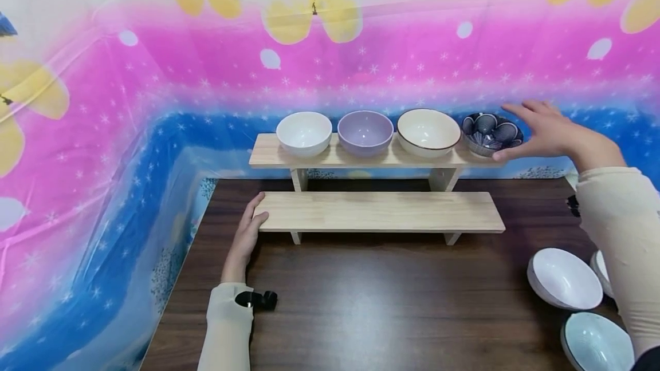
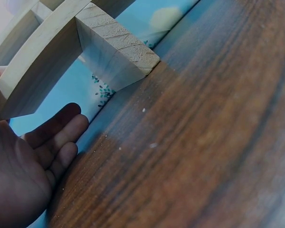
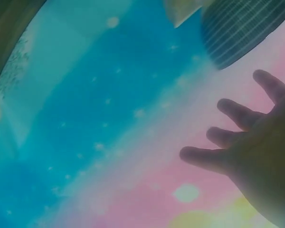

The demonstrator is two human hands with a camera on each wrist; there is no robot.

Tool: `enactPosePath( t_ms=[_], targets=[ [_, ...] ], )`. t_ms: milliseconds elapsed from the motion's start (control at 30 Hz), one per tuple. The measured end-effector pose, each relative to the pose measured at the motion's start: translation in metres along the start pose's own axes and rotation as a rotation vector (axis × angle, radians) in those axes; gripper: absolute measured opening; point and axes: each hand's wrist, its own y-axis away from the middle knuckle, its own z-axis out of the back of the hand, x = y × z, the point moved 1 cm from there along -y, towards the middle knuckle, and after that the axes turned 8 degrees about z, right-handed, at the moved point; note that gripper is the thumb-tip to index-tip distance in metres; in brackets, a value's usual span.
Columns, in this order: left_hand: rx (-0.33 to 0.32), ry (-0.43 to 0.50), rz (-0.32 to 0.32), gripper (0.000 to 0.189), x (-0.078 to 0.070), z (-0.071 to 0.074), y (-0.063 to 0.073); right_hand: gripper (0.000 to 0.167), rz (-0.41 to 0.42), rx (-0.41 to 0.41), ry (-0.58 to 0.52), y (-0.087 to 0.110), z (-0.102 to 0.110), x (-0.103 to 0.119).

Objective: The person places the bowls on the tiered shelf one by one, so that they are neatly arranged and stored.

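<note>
A two-tier wooden shelf (image 1: pixel 378 210) stands on the table. My left hand (image 1: pixel 248 232) grips the left end of its lower board between thumb and forefinger. In the left wrist view, the other fingers of that hand (image 2: pixel 23 171) stretch out beneath the board. Along the upper board sit a white bowl (image 1: pixel 304 134), a purple bowl (image 1: pixel 365 133), a cream bowl (image 1: pixel 428 133) with a dark rim and a dark patterned bowl (image 1: pixel 490 133). My right hand (image 1: pixel 554 133) spreads its fingers beside the patterned bowl, thumb right at its rim. The right wrist view shows that bowl's ribbed outside (image 3: pixel 247 28) beyond the spread fingers.
At the right of the brown table (image 1: pixel 350 302), under and beside my right forearm, are a white bowl (image 1: pixel 564 278), a light blue bowl (image 1: pixel 598 341) and another white bowl (image 1: pixel 602 272) partly hidden by the sleeve. A printed cloth (image 1: pixel 392 67) hangs behind the shelf.
</note>
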Motion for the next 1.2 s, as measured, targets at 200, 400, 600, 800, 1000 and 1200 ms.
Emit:
enactPosePath(
  t_ms=[200, 400, 600, 800, 1000, 1200],
  targets=[
    [0.003, 0.005, -0.006, 0.059, 0.005, 0.001, -0.002, 0.124, -0.036, -0.020, -0.029, 0.020, -0.007, -0.025],
    [0.007, 0.003, -0.007, 0.059, 0.004, 0.001, -0.001, 0.123, -0.074, -0.028, -0.049, 0.037, -0.012, -0.042],
    [0.009, 0.011, -0.009, 0.058, 0.003, 0.001, -0.001, 0.126, -0.117, -0.052, -0.032, 0.046, -0.018, -0.050],
    [0.002, 0.013, -0.002, 0.059, 0.003, 0.000, 0.001, 0.127, -0.132, -0.037, -0.035, 0.051, -0.025, -0.057],
    [-0.010, 0.004, 0.004, 0.059, 0.003, 0.000, 0.001, 0.128, -0.141, -0.015, -0.043, 0.057, -0.034, -0.066],
    [-0.005, 0.005, 0.000, 0.058, 0.004, 0.000, -0.001, 0.127, -0.150, 0.015, -0.031, 0.066, -0.047, -0.070]
  ],
)
